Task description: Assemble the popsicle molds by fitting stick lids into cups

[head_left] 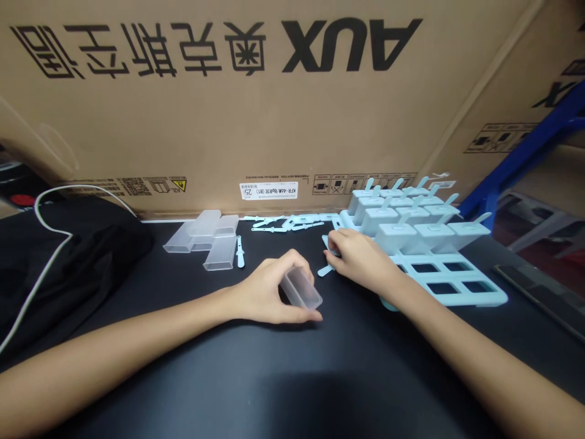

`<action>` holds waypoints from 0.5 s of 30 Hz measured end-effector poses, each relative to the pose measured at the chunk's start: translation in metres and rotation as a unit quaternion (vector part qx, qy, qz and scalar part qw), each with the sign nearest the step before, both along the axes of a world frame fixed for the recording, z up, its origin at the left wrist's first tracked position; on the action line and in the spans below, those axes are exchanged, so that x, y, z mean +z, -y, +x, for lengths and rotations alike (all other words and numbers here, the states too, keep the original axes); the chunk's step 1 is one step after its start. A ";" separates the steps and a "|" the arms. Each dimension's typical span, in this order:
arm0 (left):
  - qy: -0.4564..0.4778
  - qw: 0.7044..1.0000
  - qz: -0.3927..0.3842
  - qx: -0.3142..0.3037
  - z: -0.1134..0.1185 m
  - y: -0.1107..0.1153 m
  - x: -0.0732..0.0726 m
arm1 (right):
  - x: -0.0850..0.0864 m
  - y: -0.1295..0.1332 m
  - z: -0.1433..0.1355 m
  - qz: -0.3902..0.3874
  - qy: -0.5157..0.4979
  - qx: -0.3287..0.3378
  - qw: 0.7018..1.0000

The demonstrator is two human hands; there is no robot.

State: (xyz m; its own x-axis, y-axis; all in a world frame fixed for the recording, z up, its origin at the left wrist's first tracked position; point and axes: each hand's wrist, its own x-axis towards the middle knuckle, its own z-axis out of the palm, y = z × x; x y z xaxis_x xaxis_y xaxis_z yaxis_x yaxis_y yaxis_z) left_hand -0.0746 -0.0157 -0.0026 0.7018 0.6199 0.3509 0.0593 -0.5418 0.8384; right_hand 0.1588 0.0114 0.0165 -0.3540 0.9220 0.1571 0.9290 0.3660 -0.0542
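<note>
Head view shows the left hand (269, 289) curled round a clear cup (302, 288) over the dark tabletop (292, 366), thumb along the near side and fingers over the far side, closed as far as the cup's width allows. The cup is tilted, and lies left of the right hand (359, 259). That hand is bent down at the table, its fingers drawn in close together by a pale blue stick (325, 271) that pokes out beneath them; whether they have hold of it or only touch it, one cannot tell.

The step in hand looks like getting a grip on a small blue piece while the cup is held ready. From here, the move seems to call for a firm pinch on the thin stick and a steady, light hold on the cup, whose walls look easy to squeeze.

Beyond the left hand lie more clear cups (219, 253), with a loose stick (240, 253) just beside them. Past the right forearm, capped blocks (397, 236) stand stick-up in the back of a blue tray (489, 299), whose front slots show dark.
</note>
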 end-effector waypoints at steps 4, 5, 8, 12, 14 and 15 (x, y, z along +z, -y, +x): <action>0.044 0.995 -0.085 -0.013 0.002 -0.002 -0.004 | -0.001 -0.001 0.003 0.011 -0.067 -0.015 0.998; 0.048 0.994 -0.101 -0.015 0.002 -0.003 -0.004 | 0.000 0.000 0.004 0.015 -0.101 -0.011 0.995; 0.035 0.991 -0.131 -0.006 0.002 -0.005 -0.003 | 0.009 0.007 0.002 0.011 -0.273 0.026 0.962; 0.006 0.993 -0.120 0.019 0.003 -0.007 -0.004 | 0.028 0.024 -0.006 -0.071 -0.499 0.064 0.861; 0.013 0.994 -0.106 0.016 0.003 -0.007 -0.008 | 0.034 0.030 -0.011 -0.128 -0.541 0.069 0.828; 0.019 0.995 -0.102 0.014 0.003 -0.008 -0.009 | 0.036 0.032 -0.013 -0.154 -0.549 0.070 0.819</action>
